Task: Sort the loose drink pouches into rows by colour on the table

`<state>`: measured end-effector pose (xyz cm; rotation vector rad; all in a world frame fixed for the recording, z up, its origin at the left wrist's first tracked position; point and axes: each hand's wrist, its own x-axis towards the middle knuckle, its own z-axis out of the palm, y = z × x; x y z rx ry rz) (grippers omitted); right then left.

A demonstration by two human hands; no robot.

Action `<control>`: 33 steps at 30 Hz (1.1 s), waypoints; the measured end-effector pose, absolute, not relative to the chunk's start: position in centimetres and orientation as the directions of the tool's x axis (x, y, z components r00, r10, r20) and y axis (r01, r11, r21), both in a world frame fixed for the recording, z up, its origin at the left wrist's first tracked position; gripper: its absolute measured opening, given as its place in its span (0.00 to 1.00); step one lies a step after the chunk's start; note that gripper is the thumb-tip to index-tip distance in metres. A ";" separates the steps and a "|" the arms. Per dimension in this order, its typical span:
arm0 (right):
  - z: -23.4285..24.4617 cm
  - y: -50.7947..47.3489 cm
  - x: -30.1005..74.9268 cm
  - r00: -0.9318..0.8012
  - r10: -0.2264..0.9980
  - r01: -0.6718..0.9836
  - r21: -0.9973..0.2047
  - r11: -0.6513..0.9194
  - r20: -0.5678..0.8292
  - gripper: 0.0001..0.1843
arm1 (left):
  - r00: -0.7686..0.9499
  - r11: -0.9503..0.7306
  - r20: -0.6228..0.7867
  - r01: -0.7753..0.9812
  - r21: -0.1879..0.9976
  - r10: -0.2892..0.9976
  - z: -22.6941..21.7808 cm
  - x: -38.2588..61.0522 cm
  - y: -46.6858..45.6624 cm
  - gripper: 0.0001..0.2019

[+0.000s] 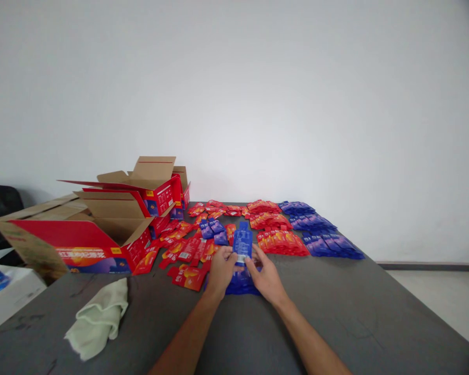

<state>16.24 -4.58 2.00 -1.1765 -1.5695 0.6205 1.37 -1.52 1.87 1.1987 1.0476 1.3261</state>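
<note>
1. Two hands are holding a blue pouch (243,244) just below the middle of the frame, the left hand (220,273) at its lower left and the right hand (269,278) at its lower right.
2. The fingers (251,268) of both hands are gripping the pouch, with the thumbs lying over its near face.
3. The pouch is showing a deep blue face with small pale lettering, a white barcode patch near the bottom and a narrower, neck-like top pointing up the frame.
4. More blue pouches (240,285) are lying beneath it, partly covered by the hands.
5. Scattered red packets (188,277) are crowding the area left of centre, the closest ones lying near the left hand.
6. Open red cartons (91,255) are standing farther out in the left of the frame, and a pale green cloth (99,317) is lying crumpled at lower left, well apart from the hands.
7. Rows of red pouches (283,242) and blue rows (332,245) are filling the centre right, beyond the right hand.
8. The dark worktop (344,312) is offering its widest room at lower right; its right edge is slanting toward the lower right corner, and its far edge is running along the white wall (281,94).
</note>
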 end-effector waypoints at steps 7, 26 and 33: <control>2.3 -4.7 16.5 0.062 0.893 0.321 -0.856 0.405 0.446 0.25 | 0.056 -0.325 0.323 0.270 0.906 0.945 3.0 1.9 -2.6 0.16; 3.3 -5.1 20.6 -0.426 0.837 0.566 -0.621 0.542 0.342 0.45 | -0.077 -0.175 0.188 0.151 0.973 0.979 2.0 3.4 -2.8 0.19; 2.3 -4.7 20.7 -0.501 0.808 0.624 -0.518 0.586 0.311 0.30 | 0.181 -0.336 0.290 0.652 0.680 0.940 1.5 4.4 -3.2 0.17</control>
